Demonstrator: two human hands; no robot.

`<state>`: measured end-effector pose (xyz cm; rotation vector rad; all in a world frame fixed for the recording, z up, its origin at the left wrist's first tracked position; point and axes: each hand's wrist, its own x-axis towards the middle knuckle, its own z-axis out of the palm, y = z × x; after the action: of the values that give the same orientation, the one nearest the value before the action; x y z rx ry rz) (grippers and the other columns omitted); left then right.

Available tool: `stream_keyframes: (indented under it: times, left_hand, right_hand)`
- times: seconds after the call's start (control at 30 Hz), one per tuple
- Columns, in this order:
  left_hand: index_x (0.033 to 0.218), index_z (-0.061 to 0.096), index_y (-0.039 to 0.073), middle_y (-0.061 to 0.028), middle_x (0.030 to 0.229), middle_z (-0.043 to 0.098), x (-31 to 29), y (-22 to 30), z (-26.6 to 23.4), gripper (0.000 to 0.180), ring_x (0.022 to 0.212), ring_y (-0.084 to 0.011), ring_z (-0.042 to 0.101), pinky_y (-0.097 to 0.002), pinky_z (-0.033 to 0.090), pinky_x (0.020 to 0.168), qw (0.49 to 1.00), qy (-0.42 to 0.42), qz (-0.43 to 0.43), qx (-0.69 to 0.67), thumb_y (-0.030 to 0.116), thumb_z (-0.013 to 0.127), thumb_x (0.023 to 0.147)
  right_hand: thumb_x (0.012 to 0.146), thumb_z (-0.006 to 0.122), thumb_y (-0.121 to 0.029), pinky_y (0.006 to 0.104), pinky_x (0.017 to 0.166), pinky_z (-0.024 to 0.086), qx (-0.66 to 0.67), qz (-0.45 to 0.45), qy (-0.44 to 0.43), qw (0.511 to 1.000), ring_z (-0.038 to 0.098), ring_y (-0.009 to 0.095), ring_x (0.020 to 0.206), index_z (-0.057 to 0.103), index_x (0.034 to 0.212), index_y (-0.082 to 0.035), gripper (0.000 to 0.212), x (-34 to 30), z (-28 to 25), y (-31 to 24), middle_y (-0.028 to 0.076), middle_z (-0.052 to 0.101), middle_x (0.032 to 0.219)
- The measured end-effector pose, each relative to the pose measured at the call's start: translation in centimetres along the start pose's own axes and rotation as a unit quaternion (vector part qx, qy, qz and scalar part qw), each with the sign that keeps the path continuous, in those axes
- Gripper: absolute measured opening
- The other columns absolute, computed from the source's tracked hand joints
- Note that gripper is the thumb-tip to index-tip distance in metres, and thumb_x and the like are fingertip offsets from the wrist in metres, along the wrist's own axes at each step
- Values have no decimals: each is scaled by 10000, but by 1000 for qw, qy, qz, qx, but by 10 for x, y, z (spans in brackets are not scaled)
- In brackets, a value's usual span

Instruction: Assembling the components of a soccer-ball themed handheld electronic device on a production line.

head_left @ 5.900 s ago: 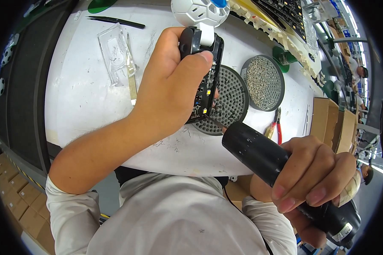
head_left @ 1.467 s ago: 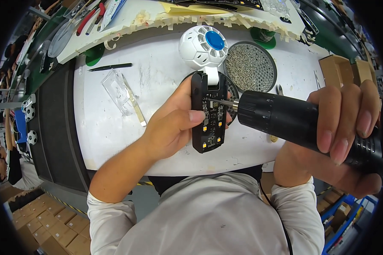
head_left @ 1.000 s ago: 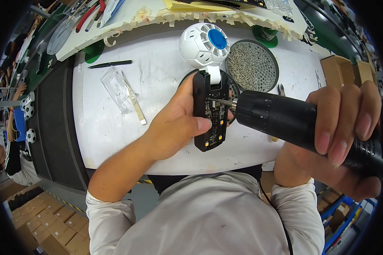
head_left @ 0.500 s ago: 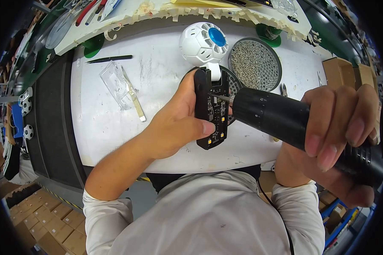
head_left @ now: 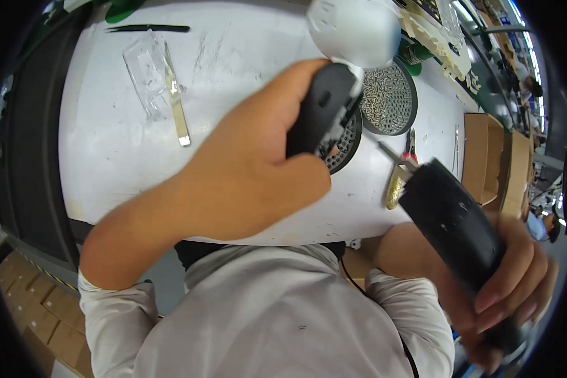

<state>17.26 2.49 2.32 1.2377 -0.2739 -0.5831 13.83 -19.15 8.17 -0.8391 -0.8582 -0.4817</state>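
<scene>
My left hand (head_left: 258,151) is wrapped round a black device housing (head_left: 321,104), tilted so that only a strip of its circuit board shows. Joined to its top is a white ball-shaped head (head_left: 353,31), smeared by motion and partly cut off by the upper edge. In my right hand (head_left: 510,283) is a black electric screwdriver (head_left: 453,217). Its bit points up and left, apart from the housing. Behind the housing, partly hidden, lies a round dish of small metal parts (head_left: 348,148). A second round dish (head_left: 387,101) full of small screws sits beyond it.
Black tweezers (head_left: 148,28), a clear plastic piece (head_left: 143,75) and a flat metal-tipped tool (head_left: 177,110) lie on the left of the white table. Red-handled pliers (head_left: 411,145) and a yellowish object (head_left: 394,189) lie near the screwdriver. An open cardboard box (head_left: 485,157) stands at right.
The screwdriver bit has come away from the circuit board, and my right hand has moved down. My left hand has raised and turned the housing. The whole view has shifted.
</scene>
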Motion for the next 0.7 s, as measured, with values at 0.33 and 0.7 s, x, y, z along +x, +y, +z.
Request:
stream_keyframes:
  times: [0.33, 0.7]
  left_hand:
    - [1296, 431, -30, -142, 1065, 597, 4, -5, -17, 490, 866, -172, 636, -301, 557, 722, 996, 81, -6, 22, 151, 499, 846]
    - [1261, 448, -26, -136, 1019, 605, 5, -9, -20, 453, 829, -164, 637, -293, 556, 695, 998, 61, 4, -11, 193, 496, 868]
  right_hand:
    - [667, 826, -266, 232, 610, 514, -61, 234, -50, 969, 613, 135, 637, 501, 960, -24, 500, 10, -13, 4, 62, 536, 841]
    - [723, 761, -396, 258, 597, 479, -88, 255, -72, 960, 585, 133, 680, 500, 1067, 16, 597, 6, -17, 25, 114, 499, 966]
